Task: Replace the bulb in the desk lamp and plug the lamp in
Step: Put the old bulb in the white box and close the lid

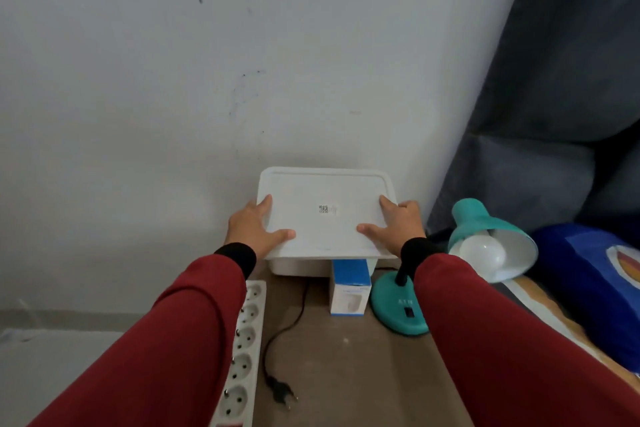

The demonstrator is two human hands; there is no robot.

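Head view shows two arms in red sleeves reaching out over a brown table point(346, 357). Both hands hold a flat white lid point(325, 215) with a small square code printed in its middle. The left hand point(254, 227) grips the lid's left edge, with the thumb lying on top near the front and the fingers curled at the side. The right hand point(396, 222) grips the right edge the same way, thumb on top. The lid sits over a white box point(298, 267) that stands against the white wall point(207, 62). Only the front of the box shows under the lid.

Just in front of the box stands a small blue and white bulb carton point(348, 288). Right beside it, to the right, is the green desk lamp point(485, 239). Its round base sits on the table, partly hidden by the right sleeve. Its shade is tipped toward the camera, and a white bulb point(483, 251) is in it.

A thin black cord point(294, 319) runs across the table from near the box to a black plug point(282, 392) lying loose near the front. The plug is not in any socket. A long white power strip point(242, 350) lies along the left edge of the table, close to the plug but not touching it.

On the right is a dark grey curtain point(554, 97), and below it some blue cloth point(588, 288).
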